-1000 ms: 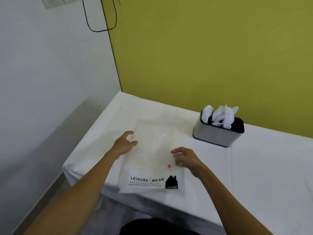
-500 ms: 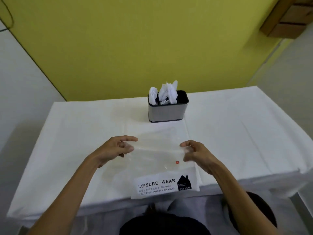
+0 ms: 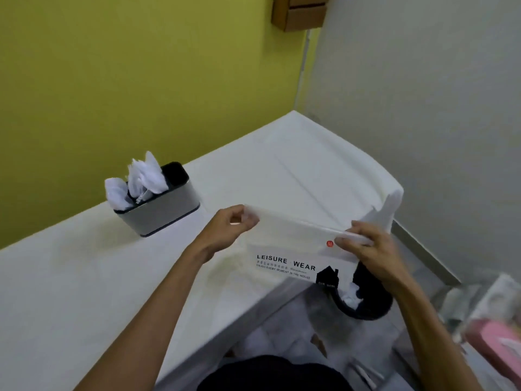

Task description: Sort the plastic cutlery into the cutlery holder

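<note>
The left hand and right hand hold the bag by its top edge, each grip clamped on one end; its long axis runs left to right. The cutlery holder, with cutlery upright inside, stands on the worktop to the far left, nearer the left hand.

Bag pinched in fingers: thin clear plastic, glossy, white printed band. Cloth below fingers: white, matt, creased. Holder left of fingers: grey, satin, metal-look, black rim. Cutlery inside: white plastic.
</note>
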